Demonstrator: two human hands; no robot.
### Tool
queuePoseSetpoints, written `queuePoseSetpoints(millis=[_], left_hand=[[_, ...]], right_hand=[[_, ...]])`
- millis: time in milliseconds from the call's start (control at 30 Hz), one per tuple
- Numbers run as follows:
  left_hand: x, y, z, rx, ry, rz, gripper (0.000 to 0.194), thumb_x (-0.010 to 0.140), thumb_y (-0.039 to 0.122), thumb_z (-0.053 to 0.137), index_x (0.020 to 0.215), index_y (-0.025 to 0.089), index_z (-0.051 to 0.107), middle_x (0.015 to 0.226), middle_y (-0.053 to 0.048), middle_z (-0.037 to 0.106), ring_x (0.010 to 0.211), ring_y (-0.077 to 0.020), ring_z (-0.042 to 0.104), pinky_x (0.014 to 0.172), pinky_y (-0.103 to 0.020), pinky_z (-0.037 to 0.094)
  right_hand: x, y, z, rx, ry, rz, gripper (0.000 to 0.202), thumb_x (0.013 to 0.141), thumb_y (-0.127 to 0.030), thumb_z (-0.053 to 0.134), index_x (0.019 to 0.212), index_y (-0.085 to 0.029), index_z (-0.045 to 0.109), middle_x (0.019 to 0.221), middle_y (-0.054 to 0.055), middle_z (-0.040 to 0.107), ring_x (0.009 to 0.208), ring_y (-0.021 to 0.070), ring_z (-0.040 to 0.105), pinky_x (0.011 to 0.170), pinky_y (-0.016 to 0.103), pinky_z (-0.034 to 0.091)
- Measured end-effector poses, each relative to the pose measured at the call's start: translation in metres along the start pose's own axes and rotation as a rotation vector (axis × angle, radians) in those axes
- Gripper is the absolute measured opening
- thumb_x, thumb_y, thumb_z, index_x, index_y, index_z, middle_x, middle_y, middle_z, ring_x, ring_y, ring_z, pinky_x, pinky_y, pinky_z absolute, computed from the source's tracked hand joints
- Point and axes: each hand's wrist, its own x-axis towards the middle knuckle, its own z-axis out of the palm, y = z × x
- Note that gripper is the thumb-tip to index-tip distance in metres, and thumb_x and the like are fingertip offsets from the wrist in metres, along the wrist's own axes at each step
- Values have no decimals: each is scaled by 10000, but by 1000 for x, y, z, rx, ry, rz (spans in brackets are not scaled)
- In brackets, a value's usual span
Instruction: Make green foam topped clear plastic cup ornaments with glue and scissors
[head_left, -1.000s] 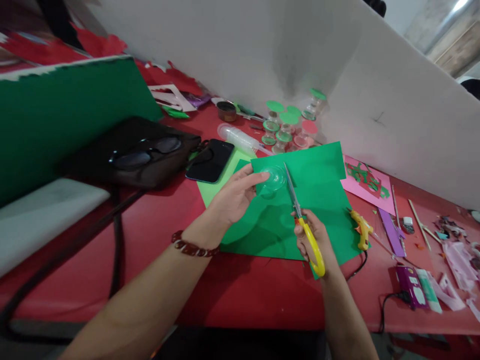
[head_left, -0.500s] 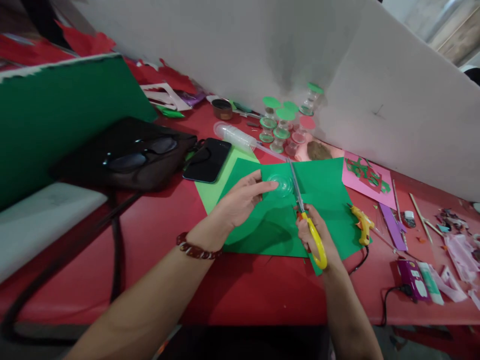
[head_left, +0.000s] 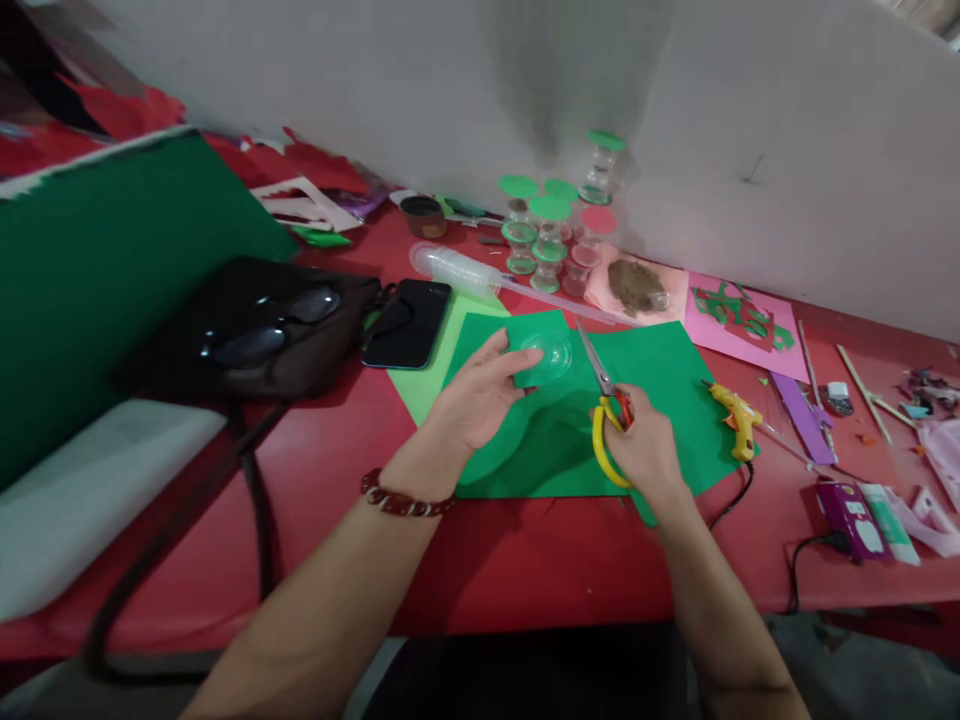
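My left hand (head_left: 484, 395), with a brown beaded bracelet at the wrist, holds a round clear plastic piece (head_left: 553, 356) between thumb and fingers. A small piece of green paper shows behind the clear piece. My right hand (head_left: 646, 440) is closed on yellow-handled scissors (head_left: 611, 462), whose blades point up and away, just right of the clear piece. Under both hands lies a large green sheet (head_left: 645, 350), its far edge notched near the blades. A lighter green sheet (head_left: 409, 390) shows beneath it on the left.
A phone (head_left: 407, 322), black bag (head_left: 322, 350) and sunglasses are at left. Stacked clear cups (head_left: 459, 268) and several green-topped cup pieces (head_left: 550, 240) stand behind. A yellow glue gun (head_left: 739, 420), pink sheet (head_left: 750, 325) and purple box (head_left: 853, 520) are at right on the red table (head_left: 525, 570).
My right hand has turned the scissors, and the blades have moved away from the clear piece. My left hand still holds that piece, now slightly farther left. The camera view has shifted.
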Motion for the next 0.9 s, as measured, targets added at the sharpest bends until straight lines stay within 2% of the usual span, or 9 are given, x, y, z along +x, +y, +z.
queuePoseSetpoints(millis=[67, 133, 300, 333, 400, 467, 567, 700, 900], left_hand=[[-1, -2, 4, -5, 24, -29, 458, 581, 168, 934, 821, 234, 551, 868, 36, 717, 820, -174, 692, 721, -331, 588], [-3, -4, 7, 12, 21, -57, 473, 557, 187, 936, 835, 235, 556, 885, 35, 719, 820, -181, 693, 722, -346, 596], [-6, -8, 12, 144, 18, -55, 457, 585, 277, 955, 919, 226, 646, 839, 53, 692, 684, -118, 631, 624, -252, 515], [-7, -9, 13, 163, 15, -57, 445, 589, 285, 961, 910, 224, 658, 833, 53, 693, 679, -111, 626, 624, -241, 502], [-8, -12, 14, 192, 8, -77, 446, 575, 290, 980, 907, 219, 690, 840, 45, 710, 692, -108, 631, 635, -230, 490], [-8, -15, 15, 219, 2, -104, 478, 550, 289, 999, 934, 211, 725, 860, 26, 735, 712, -114, 643, 654, -231, 491], [-8, -20, 15, 238, -38, -120, 481, 539, 272, 1011, 932, 194, 744, 843, 7, 745, 709, -121, 646, 674, -243, 495], [-9, -26, 15, 214, -64, -137, 476, 536, 231, 1016, 892, 191, 703, 797, 21, 721, 697, -120, 648, 660, -240, 503], [-12, -32, 22, 132, 5, -162, 633, 526, 153, 1005, 1020, 228, 615, 861, 39, 755, 721, -139, 709, 643, -241, 541]], right_hand=[[2, 3, 1, -73, 28, 18, 482, 809, -323, 703, 1274, -202, 664, 757, 20, 670, 702, 220, 640, 660, 308, 433], [4, 3, 4, 27, 26, 43, 520, 788, -308, 726, 1290, -195, 655, 756, 9, 665, 693, 207, 631, 656, 307, 445], [1, -7, 8, 799, -50, 161, 541, 736, -516, 824, 1139, -230, 603, 631, -108, 504, 441, 84, 421, 429, 237, 358], [0, -11, 7, 919, -56, 174, 559, 715, -542, 841, 1106, -240, 580, 633, -114, 501, 434, 78, 431, 413, 230, 364], [-3, -17, 5, 1065, -27, 180, 600, 673, -536, 878, 1081, -257, 538, 687, -103, 560, 509, 96, 560, 455, 227, 453], [-4, -20, 3, 1121, 13, 176, 650, 618, -487, 916, 1083, -272, 516, 781, -81, 625, 658, 130, 676, 568, 252, 559], [-3, -18, 4, 1115, 12, 173, 670, 580, -446, 930, 1075, -288, 508, 791, -94, 612, 683, 131, 670, 661, 301, 617], [-1, -14, 8, 1086, 23, 168, 646, 591, -433, 926, 1060, -297, 504, 732, -114, 564, 637, 131, 629, 680, 331, 619], [-4, -14, 15, 1117, 102, 79, 592, 672, -369, 882, 1084, -296, 464, 769, -103, 568, 660, 131, 620, 697, 328, 581]])
